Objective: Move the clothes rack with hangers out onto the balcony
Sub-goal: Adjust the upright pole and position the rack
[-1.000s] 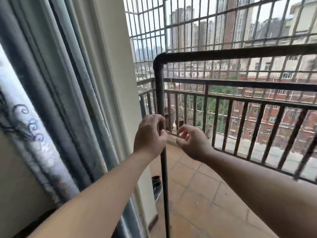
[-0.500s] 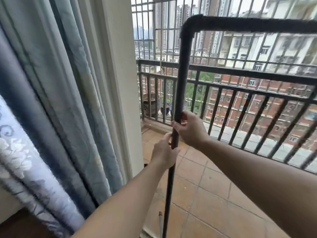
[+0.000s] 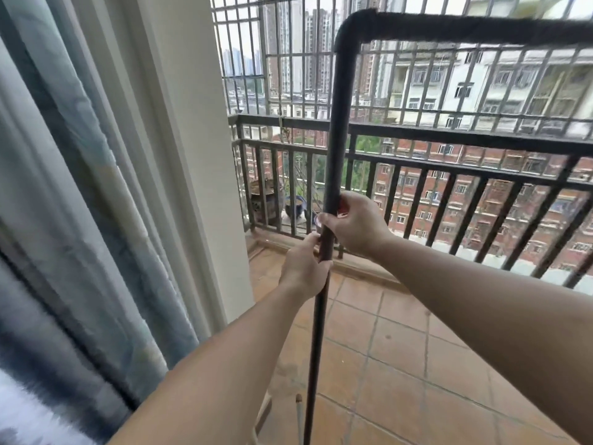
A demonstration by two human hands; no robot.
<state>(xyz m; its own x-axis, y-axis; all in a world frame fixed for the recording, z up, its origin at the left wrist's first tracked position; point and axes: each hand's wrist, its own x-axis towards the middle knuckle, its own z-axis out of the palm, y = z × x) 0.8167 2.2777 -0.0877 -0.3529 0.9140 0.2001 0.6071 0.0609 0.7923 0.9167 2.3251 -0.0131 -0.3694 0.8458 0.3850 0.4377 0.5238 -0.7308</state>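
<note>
The clothes rack (image 3: 337, 130) is a dark tubular frame. Its left upright stands before me and its top bar runs off to the right across the top of the view. Both hands grip that upright: my right hand (image 3: 354, 224) is higher, and my left hand (image 3: 305, 268) wraps the tube just below it. The post's lower end leaves the view at the bottom over the tiled balcony floor (image 3: 417, 354). No hangers show in this view.
A grey-blue curtain (image 3: 80, 220) and a white door frame (image 3: 189, 155) fill the left side. The dark balcony railing (image 3: 465, 136) with a security grille above it runs across behind the rack. Plant pots (image 3: 266, 203) stand in the far left corner.
My right hand closed on the upright above my left, which slid lower on the tube. The rack's top corner has risen and shifted right in view, and the curtain now fills more of the left.
</note>
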